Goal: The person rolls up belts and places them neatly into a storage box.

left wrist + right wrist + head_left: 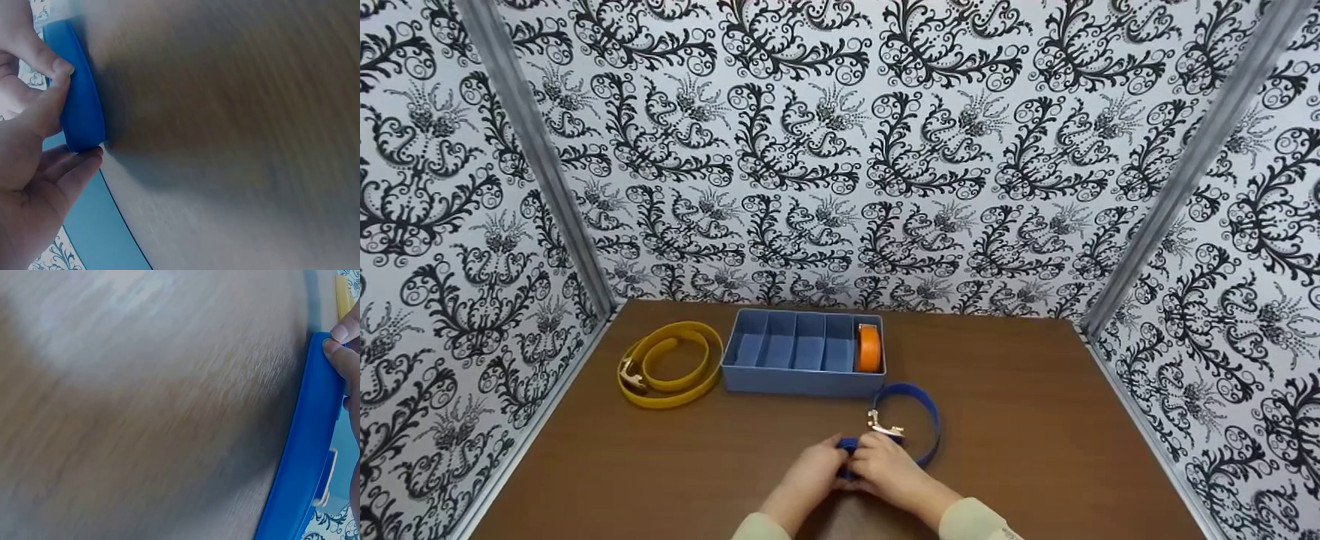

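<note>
A blue belt [931, 420] stands on edge on the table, part of it coiled between my hands. Its free loop and gold-coloured buckle [887, 426] lie just beyond my right hand. My left hand [813, 471] grips the coil from the left; in the left wrist view its thumb and fingers hold the blue strap [83, 95]. From the other side my right hand [887, 466] pinches the coil, its thumb pressing the strap [315, 405] in the right wrist view. The inside of the coil is mostly hidden by the fingers.
A grey-blue box [802, 381] with several compartments stands at the table's back. Its rightmost compartment holds a rolled orange belt [869, 349]. Left of the box lies a loosely coiled yellow belt [660, 401] with a gold-coloured buckle. Patterned walls [825, 150] enclose the wooden table [1020, 390].
</note>
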Demonstrator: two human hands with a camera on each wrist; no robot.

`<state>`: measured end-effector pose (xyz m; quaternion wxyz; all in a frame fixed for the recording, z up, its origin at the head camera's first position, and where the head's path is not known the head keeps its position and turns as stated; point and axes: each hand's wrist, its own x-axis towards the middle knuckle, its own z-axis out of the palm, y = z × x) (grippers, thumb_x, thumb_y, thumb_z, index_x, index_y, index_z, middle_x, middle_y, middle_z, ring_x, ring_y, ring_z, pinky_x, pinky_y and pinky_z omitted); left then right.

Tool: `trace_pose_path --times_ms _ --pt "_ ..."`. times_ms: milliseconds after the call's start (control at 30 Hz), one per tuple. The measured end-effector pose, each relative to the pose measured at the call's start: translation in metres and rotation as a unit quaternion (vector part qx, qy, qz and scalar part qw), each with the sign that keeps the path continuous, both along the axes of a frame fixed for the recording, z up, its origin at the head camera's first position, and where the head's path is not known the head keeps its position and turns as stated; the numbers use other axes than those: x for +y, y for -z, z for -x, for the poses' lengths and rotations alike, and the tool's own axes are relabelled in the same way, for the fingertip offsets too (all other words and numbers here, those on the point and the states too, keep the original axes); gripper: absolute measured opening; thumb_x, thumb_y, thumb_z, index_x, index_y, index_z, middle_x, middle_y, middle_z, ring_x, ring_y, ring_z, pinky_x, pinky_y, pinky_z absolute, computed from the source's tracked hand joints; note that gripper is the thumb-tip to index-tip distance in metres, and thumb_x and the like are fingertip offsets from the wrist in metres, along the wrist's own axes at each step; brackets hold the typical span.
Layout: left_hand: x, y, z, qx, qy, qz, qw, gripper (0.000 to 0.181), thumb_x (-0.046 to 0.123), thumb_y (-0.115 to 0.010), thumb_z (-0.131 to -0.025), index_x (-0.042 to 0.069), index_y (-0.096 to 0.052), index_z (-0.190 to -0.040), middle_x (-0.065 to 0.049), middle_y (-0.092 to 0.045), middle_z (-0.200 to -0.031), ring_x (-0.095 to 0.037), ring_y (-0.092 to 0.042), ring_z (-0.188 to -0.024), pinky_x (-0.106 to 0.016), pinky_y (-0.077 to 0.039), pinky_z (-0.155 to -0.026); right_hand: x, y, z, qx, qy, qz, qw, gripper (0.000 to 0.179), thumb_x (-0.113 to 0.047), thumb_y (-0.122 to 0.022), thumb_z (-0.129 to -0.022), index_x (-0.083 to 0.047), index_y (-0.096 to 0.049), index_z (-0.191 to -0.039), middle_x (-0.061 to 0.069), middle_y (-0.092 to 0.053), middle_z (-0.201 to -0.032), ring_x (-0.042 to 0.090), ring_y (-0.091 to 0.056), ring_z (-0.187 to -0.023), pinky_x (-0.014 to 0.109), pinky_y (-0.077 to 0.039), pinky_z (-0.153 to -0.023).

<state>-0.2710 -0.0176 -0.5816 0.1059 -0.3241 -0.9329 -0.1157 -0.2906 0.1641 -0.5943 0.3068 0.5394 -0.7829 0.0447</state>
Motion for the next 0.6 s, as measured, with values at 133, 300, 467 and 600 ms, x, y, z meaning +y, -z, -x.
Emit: trace_pose_path --times_ms 133,300,467,600 --pt "0.001 0.0 0.002 -0.004 0.01 -0.002 0.9999 0.032 0.031 -0.086 -0.064 0.011 -0.071 -0.083 -0.022 -0.066 -0.113 -0.029 -0.069 -0.089 -0.032 -0.055 -0.075 0.005 -0.003 0.001 -0.051 0.002 0.001 0.9987 0.023 -0.037 -0.081 -0.07 -0.019 -0.075 -0.082 -0.012 -0.067 -0.076 0.013 -0.053 -0.079 0.03 -0.042 -0.081" --pt "-0.002 0.0 0.005 -0.04 0.018 -0.017 0.9989 0.028 0.03 -0.085 -0.066 0.014 -0.073 -0.085 -0.022 -0.065 -0.117 -0.028 -0.068 -0.095 -0.032 -0.054 -0.08 0.014 -0.009 -0.001 -0.117 0.023 -0.045 0.9918 0.03 -0.032 -0.08 -0.071 -0.018 -0.073 -0.097 -0.009 -0.068 -0.099 0.015 -0.055 -0.098 0.034 -0.041 -0.093" --pt "-0.005 -0.001 0.004 -0.051 0.023 -0.031 0.9979 0.025 0.029 -0.085 -0.067 0.013 -0.071 -0.081 -0.024 -0.064 -0.119 -0.027 -0.069 -0.094 -0.032 -0.054 -0.08 0.022 -0.013 -0.001 -0.15 0.038 -0.108 0.9819 0.045 -0.023 -0.077 -0.069 -0.019 -0.068 -0.113 -0.008 -0.063 -0.117 0.021 -0.052 -0.116 0.043 -0.035 -0.104" --pt "-0.005 -0.003 0.001 -0.055 0.029 -0.036 0.9974 0.024 0.028 -0.085 -0.068 0.014 -0.07 -0.08 -0.024 -0.063 -0.12 -0.028 -0.069 -0.094 -0.032 -0.054 -0.079 0.027 -0.014 0.004 -0.133 0.031 -0.121 0.9832 0.038 -0.019 -0.076 -0.076 -0.021 -0.068 -0.113 -0.01 -0.064 -0.117 0.022 -0.052 -0.117 0.047 -0.036 -0.104"
